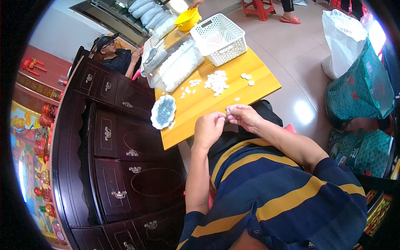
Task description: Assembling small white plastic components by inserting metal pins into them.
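My left hand (208, 129) and my right hand (243, 116) meet at the near edge of a yellow table (200, 112), fingertips pinched together on a small white piece (228, 112). A pile of similar small white pieces (216, 81) lies on the table beyond my hands, with a few scattered around it. A white dish of small grey parts (163, 111) sits at the table's left edge. What exactly the piece is stays too small to tell.
A clear plastic box of white pieces (175, 64), a white perforated basket (218, 39) and a yellow bowl (187, 18) stand at the far end. A dark wooden cabinet (112, 158) runs along the left. Another person (114, 54) sits behind it. Green bags (360, 91) stand on the floor at right.
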`<state>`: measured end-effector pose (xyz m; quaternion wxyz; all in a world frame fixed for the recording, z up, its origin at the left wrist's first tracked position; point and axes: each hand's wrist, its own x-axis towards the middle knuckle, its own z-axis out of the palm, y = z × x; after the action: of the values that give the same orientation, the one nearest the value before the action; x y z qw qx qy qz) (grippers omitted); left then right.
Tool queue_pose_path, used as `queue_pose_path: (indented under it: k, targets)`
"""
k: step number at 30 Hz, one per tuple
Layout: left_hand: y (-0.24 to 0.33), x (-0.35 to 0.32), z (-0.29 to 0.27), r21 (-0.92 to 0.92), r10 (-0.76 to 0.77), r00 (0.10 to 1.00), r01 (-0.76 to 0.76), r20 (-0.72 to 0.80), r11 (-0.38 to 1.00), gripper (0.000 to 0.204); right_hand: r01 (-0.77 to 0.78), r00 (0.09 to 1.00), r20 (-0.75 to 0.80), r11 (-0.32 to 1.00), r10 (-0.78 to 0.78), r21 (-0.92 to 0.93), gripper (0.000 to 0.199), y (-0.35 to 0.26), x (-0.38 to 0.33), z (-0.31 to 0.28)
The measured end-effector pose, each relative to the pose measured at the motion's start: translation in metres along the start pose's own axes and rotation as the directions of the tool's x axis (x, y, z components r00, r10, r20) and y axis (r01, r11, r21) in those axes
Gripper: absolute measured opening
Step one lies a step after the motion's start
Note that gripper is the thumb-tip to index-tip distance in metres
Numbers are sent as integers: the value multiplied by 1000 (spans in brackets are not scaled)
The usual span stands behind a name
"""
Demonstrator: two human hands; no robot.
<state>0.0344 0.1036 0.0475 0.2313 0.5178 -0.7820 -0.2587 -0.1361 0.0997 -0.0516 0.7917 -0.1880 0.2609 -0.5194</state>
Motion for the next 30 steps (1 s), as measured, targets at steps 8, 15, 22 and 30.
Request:
queue_pose_path:
  k: [8, 15, 22, 30]
  targets:
    - [1, 0, 0, 17, 14, 998, -13, -66, 1000, 15, -2, 999, -36, 1000, 2, 6, 13, 0, 2, -1]
    - [5, 1, 0, -16, -22, 999, 21, -24, 1000, 18, 5, 1000, -14, 1000, -5, 1, 13, 2, 4, -5]
    - [-9, 0, -4, -82, -23, 1000, 22, 0, 996, 18, 29, 999, -23, 999, -30, -12, 13, 2, 9, -10]
    - [-64, 8, -3, 181, -41, 939, 109, -341, 978, 16, 29, 997, -68, 1000, -29, 10, 11, -6, 4, -6]
